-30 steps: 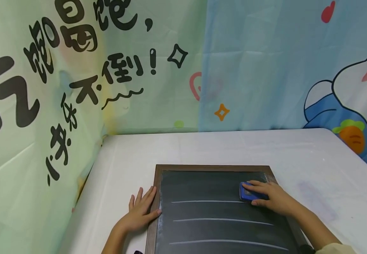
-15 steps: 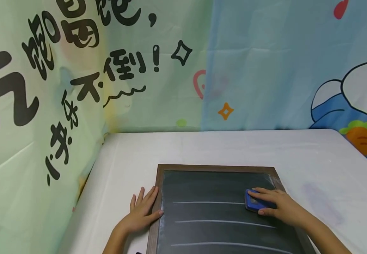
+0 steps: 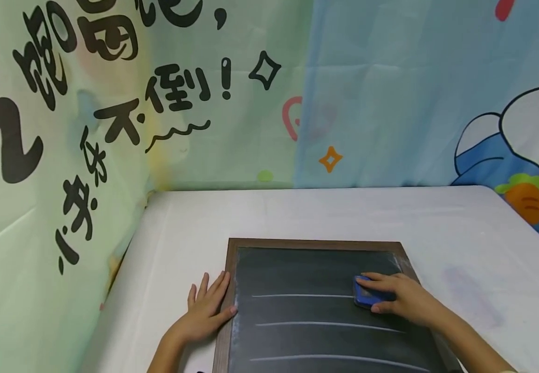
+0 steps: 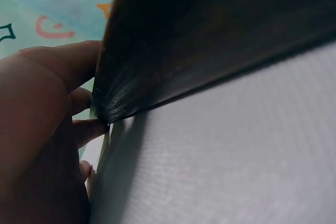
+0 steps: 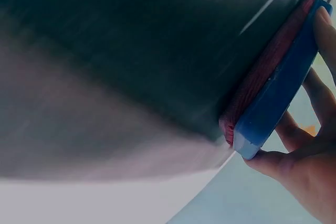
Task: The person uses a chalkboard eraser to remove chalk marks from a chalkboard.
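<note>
A blackboard [image 3: 316, 269] in a brown wooden frame [image 3: 316, 244] lies on the white table. Several white chalk lines [image 3: 325, 324] run across it. In the head view, my right hand [image 3: 406, 298] holds a blue eraser [image 3: 367, 296] against the board's upper right part, at the end of the top chalk line [image 3: 302, 296]. The right wrist view shows the eraser's reddish pad [image 5: 268, 72] facing the board, with thumb and fingers gripping its blue back [image 5: 286, 80]. My left hand [image 3: 204, 313] rests on the frame's left side, fingers spread and fairly straight.
The white table [image 3: 194, 223] extends behind and beside the board, with a faint purplish stain [image 3: 474, 295] to the right. Printed cloth backdrops stand at the left [image 3: 27, 217] and back [image 3: 390, 103]. A small dark thing peeks in at the bottom edge, left of the frame.
My right hand has slid the eraser down the board towards me, then slightly left. The left hand stays on the frame. The head view has shifted a little.
</note>
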Demonstrator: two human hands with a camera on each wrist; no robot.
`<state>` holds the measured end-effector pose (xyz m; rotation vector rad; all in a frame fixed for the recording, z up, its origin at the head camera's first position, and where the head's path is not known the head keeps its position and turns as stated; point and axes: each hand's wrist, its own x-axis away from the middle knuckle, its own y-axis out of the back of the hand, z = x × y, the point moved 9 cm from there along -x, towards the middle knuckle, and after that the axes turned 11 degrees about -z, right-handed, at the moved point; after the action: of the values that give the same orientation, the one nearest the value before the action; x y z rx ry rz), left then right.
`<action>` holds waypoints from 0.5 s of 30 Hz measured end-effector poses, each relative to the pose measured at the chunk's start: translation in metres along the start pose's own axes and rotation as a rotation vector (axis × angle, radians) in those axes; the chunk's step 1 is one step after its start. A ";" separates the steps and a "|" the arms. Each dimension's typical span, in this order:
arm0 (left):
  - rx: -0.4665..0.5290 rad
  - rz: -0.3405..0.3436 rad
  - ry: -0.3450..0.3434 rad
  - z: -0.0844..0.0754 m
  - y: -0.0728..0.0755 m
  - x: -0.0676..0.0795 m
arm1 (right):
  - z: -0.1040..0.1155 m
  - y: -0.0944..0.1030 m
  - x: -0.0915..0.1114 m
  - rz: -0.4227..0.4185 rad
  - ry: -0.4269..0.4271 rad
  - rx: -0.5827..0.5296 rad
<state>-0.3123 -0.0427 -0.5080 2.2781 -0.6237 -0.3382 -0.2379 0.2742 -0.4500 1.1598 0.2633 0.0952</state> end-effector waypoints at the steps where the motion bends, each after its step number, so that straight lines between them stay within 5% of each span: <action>1: 0.002 -0.001 0.001 0.000 0.000 0.001 | 0.005 -0.003 -0.003 0.015 -0.003 -0.006; 15: 0.008 -0.015 -0.013 0.000 -0.001 0.000 | 0.111 -0.051 -0.065 0.119 0.077 0.002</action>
<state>-0.3120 -0.0420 -0.5089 2.2909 -0.6157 -0.3590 -0.2753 0.1407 -0.4451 1.1747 0.2618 0.2446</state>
